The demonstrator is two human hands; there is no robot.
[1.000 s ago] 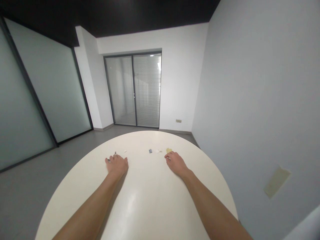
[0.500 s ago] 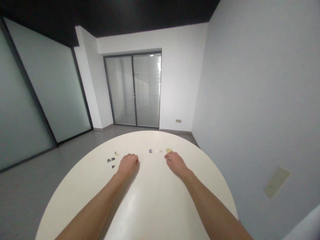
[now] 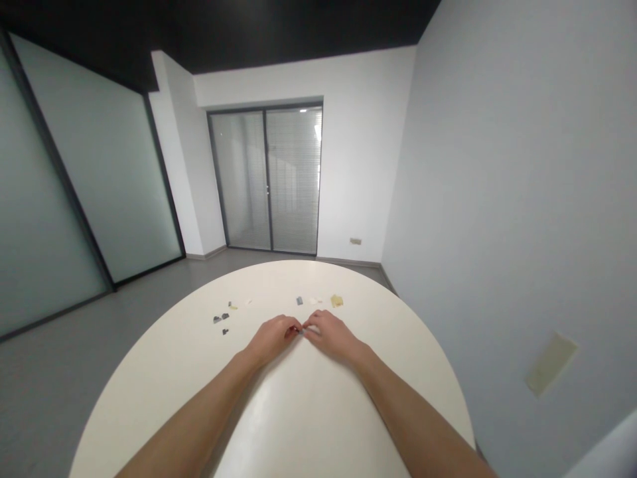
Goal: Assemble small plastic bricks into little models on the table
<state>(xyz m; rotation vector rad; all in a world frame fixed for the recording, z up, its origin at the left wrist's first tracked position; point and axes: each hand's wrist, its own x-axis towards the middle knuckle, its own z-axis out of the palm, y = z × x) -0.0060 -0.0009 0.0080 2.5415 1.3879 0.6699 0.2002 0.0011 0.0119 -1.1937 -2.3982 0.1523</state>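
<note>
My left hand (image 3: 273, 336) and my right hand (image 3: 329, 332) meet over the middle of the table (image 3: 293, 411), fingertips almost touching. Between them shows a tiny grey-blue piece (image 3: 301, 331), pinched from both sides; its kind is too small to tell and the fingers hide most of it. Just beyond the hands lie a small grey-blue flat piece (image 3: 299, 301), a whitish scrap (image 3: 313, 301) and a yellowish flat piece (image 3: 337, 301).
Several small dark grey pieces (image 3: 225, 317) lie on the left of the round table, near a small yellowish bit (image 3: 233, 307) and a pale scrap (image 3: 249, 302). A wall (image 3: 497, 199) rises close to the table's right side.
Both hands have moved inward and met at the middle. My right hand has left the yellowish piece, which now shows whole. The loose pieces on the table lie as before.
</note>
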